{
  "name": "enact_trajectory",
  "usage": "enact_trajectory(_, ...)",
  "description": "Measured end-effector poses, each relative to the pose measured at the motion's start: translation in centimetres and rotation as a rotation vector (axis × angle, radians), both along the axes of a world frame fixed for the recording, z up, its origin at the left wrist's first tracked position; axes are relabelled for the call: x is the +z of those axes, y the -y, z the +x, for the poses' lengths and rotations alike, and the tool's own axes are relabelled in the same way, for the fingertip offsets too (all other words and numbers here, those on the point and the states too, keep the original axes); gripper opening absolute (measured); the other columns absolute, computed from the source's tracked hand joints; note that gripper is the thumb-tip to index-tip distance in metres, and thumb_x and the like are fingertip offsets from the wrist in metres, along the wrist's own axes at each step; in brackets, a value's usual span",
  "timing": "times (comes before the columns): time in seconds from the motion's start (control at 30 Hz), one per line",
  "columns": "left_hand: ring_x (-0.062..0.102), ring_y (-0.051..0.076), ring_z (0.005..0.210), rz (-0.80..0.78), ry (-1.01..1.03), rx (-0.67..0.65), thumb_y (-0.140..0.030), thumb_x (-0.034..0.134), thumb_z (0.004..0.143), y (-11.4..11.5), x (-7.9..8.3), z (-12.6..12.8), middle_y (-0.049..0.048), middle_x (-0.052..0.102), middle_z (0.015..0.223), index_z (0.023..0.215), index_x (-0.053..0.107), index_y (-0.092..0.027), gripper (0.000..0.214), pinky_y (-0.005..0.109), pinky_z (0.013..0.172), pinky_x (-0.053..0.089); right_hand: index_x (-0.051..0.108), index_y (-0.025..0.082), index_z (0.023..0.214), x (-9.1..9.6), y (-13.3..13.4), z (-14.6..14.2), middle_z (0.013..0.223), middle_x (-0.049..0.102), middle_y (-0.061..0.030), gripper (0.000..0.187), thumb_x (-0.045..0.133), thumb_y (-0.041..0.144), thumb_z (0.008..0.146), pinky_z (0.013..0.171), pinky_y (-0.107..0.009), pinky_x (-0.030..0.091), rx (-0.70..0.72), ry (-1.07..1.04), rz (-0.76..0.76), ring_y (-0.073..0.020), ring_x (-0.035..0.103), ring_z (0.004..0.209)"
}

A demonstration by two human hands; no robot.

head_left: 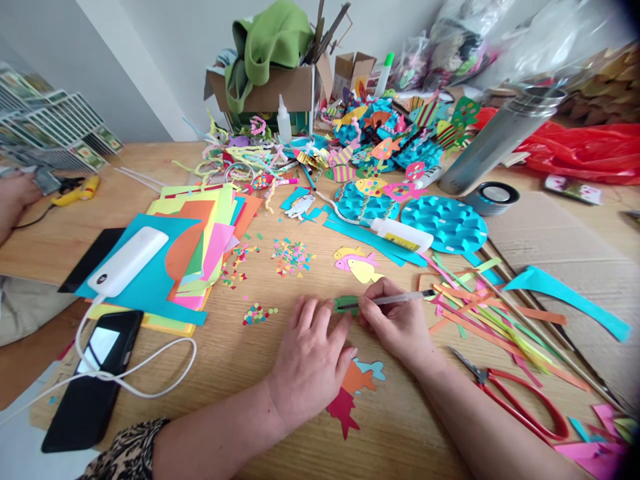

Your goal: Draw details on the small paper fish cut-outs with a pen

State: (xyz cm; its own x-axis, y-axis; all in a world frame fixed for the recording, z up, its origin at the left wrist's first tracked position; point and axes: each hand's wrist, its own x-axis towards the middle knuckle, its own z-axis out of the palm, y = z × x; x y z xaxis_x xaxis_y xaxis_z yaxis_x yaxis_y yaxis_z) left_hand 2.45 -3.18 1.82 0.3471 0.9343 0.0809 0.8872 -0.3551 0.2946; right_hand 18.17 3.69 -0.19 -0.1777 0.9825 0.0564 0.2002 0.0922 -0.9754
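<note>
My right hand [397,327] is closed around a slim pen [404,298], its tip end over a small green paper piece [347,305]. Flat on the table, my left hand [311,347] has its fingers stretched out, with the fingertips at the green piece's left edge. The green outline is partly hidden by both hands. Just beyond lie several paper fish, a pale yellow fish [365,270] in front. Below my left thumb are an orange paper fish [358,375], a red one [344,408] and a light blue one [374,369], overlapping.
Red-handled scissors [525,403] and paper strips [493,313] lie at right. A glue bottle [403,235] rests near blue textured discs [444,223]. Left are coloured sheets [135,267], a white power bank [131,260] and a phone [95,380]. Another person's hand [17,200] shows far left.
</note>
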Motion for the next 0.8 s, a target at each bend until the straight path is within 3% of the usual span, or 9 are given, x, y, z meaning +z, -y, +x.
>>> enact_trajectory(0.23,0.036,0.032,0.127,-0.015,0.029,0.016,-0.034,0.058,0.092,0.14,-0.05,-0.02,0.0127,0.046,0.127,0.128,0.056,-0.021,0.038,0.053,0.109,0.034,0.051,0.023,0.067,0.17,0.1,0.08,0.053,0.055,0.0021,0.019,0.064,0.029,0.081,0.043,-0.026,0.039,-0.171,-0.085,0.055,-0.014,0.05,0.046)
enact_trajectory(0.5,0.035,0.034,0.129,0.022,0.016,0.038,-0.035,0.057,0.093,0.21,-0.24,0.03,0.0118,0.047,0.124,0.126,0.057,-0.023,0.036,0.061,0.111,0.028,0.053,0.023,0.07,-0.05,-0.15,-0.14,0.057,0.058,0.0005,0.024,0.068,0.039,0.082,0.047,-0.028,0.046,-0.107,-0.085,-0.001,-0.017,0.057,0.051)
enact_trajectory(0.8,0.034,0.034,0.129,0.006,0.001,0.03,-0.037,0.055,0.093,0.15,-0.33,0.0,0.0114,0.048,0.124,0.132,0.054,-0.023,0.041,0.059,0.113,0.025,0.053,0.022,0.072,-0.33,-0.14,-0.18,0.058,0.054,0.0011,0.025,0.064,0.04,0.085,0.042,-0.025,0.04,-0.04,-0.069,0.008,-0.0141,0.05,0.048)
